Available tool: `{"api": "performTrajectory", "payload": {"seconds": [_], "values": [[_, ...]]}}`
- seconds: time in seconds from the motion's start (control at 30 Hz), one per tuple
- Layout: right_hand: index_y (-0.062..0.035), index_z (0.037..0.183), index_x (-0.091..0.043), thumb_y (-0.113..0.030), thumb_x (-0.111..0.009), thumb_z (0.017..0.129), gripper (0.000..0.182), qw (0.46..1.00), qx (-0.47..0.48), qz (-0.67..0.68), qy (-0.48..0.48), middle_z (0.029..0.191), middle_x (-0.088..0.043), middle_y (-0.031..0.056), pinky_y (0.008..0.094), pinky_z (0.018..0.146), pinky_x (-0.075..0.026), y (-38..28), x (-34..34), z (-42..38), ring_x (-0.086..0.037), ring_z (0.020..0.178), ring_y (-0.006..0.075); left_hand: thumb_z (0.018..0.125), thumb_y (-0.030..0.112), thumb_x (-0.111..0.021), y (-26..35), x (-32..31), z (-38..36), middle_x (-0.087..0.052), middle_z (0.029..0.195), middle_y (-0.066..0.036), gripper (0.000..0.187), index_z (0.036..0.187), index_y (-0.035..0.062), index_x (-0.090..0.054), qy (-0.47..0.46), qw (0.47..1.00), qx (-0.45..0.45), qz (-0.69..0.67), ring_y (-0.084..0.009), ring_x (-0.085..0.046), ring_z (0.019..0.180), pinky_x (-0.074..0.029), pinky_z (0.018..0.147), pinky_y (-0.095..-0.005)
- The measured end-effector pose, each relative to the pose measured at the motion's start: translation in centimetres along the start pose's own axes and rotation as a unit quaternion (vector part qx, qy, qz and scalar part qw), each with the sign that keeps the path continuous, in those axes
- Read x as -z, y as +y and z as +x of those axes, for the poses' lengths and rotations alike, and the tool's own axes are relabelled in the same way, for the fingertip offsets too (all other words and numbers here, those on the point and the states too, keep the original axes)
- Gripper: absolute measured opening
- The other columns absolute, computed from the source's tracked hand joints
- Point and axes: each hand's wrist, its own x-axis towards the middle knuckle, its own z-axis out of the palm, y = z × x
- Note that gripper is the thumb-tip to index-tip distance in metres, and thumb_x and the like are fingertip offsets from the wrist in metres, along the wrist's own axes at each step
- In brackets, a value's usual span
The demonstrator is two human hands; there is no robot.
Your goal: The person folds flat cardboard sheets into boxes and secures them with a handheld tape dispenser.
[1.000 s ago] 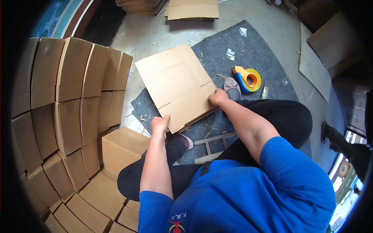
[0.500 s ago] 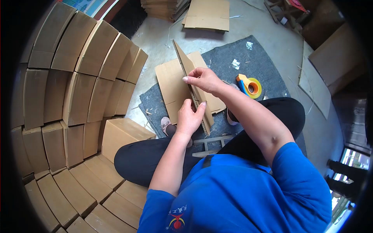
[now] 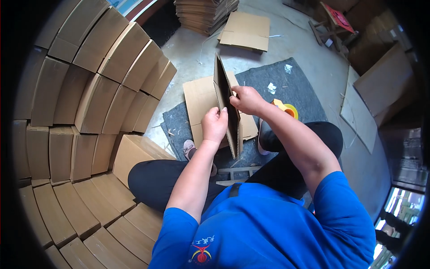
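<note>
Clearly the flattened carton (image 3: 226,105) is a light thing: the person holds it upright on its edge above the mat (image 3: 295,85) with no sign of strain. It is corrugated board, so it should be stiff across the flutes yet ready to fold along its scored creases, and its dry surface looks easy to hold. The edges are thin and may crush or cut if squeezed hard, so a flat hold on the faces seems safer than a pinch at a corner.

The left hand (image 3: 215,125) lies against the near face about midway down, fingers closed around the front edge. The right hand (image 3: 247,99) takes the far face near the top, its grip shut on the board too.

The carton's long axis runs from the top, far from the person, down toward the knees, tilted a little. Its thin edge faces the camera and its broad faces look left and right. Another flat sheet (image 3: 201,101) lies on the mat beneath it, and a tape dispenser (image 3: 286,109) sits just right of the right wrist.
</note>
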Motion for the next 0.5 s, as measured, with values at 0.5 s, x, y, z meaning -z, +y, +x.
{"api": "performTrajectory", "payload": {"seconds": [0.5], "values": [[-0.0008, 0.095, -0.053, -0.019, -0.054, 0.088, 0.020, 0.992, -0.016, -0.122, 0.035, 0.085, -0.067, 0.0258, 0.0554, 0.078, -0.052, -2.8, -2.1, -9.1, -0.066, 0.080, 0.0449, 0.090, 0.030, -0.055, 0.1, 5.6, 5.4, -0.066, 0.102, -0.027, 0.032, 0.102, 0.0015, -0.066, 0.109, 0.961, 0.033, 0.252, -0.0430, -0.063, 0.098, -0.050, 0.087, -0.0499]]}}
